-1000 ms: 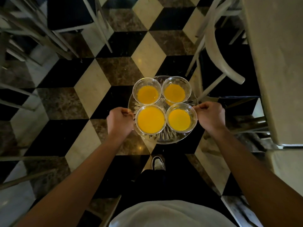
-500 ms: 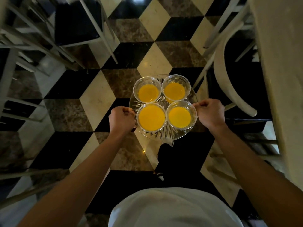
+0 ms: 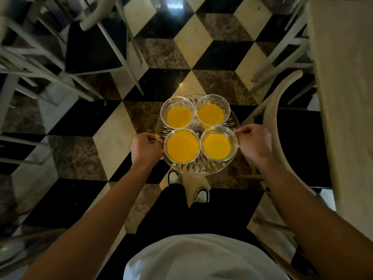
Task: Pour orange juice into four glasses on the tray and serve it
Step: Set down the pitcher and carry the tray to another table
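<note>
I carry a round cut-glass tray (image 3: 198, 168) level in front of me, above the floor. Several clear glasses stand on it in a square, each holding orange juice: far left glass (image 3: 178, 112), far right glass (image 3: 213, 110), near left glass (image 3: 182, 146), near right glass (image 3: 219, 143). My left hand (image 3: 145, 146) is shut on the tray's left rim. My right hand (image 3: 254, 140) is shut on its right rim. The tray's centre is mostly hidden under the glasses.
A pale table (image 3: 343, 98) runs along the right edge, with a curved-back chair (image 3: 272, 122) tucked beside it close to my right hand. Pale chairs with dark seats (image 3: 94, 43) crowd the left. A checkered floor aisle (image 3: 191, 37) runs ahead between them. My shoes (image 3: 174, 176) show below the tray.
I have walked forward along the aisle; floor tiles and chairs have slid toward me. The chair back on the right is now beside my right hand. Both hands keep their grip on the tray.
</note>
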`<state>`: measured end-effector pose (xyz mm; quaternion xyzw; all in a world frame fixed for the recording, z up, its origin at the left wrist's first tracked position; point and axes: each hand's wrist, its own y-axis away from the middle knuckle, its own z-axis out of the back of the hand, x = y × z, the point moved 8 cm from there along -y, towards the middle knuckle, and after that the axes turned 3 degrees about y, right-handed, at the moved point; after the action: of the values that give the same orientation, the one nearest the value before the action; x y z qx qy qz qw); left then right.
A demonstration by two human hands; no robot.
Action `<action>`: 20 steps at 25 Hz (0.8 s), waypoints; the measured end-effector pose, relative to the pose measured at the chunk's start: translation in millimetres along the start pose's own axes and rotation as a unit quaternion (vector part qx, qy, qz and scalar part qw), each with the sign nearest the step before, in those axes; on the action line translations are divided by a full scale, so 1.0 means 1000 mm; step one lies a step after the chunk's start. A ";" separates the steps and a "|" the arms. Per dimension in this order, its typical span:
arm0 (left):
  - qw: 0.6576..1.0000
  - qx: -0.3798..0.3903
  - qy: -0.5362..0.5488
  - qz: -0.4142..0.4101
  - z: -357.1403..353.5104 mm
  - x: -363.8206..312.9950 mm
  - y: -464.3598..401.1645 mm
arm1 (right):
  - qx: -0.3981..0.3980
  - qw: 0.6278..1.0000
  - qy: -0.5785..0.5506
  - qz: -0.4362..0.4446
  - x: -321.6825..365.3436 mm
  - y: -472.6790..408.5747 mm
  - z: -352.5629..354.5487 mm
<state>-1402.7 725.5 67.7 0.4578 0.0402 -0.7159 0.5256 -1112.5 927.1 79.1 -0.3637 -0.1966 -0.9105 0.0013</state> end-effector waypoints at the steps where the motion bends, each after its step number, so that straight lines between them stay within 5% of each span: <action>1: 1.000 0.004 0.002 0.003 -0.003 -0.005 -0.010 | 0.000 1.000 0.001 0.001 0.005 -0.009 -0.001; 20: 0.995 0.093 -0.010 -0.042 -0.042 -0.145 -0.230 | -0.064 0.998 -0.007 -0.024 0.114 -0.180 -0.018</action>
<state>-1553.9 954.4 47.3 0.4954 -0.0127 -0.7424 0.4508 -1234.1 1103.1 78.8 -0.3643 -0.1466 -0.9186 -0.0447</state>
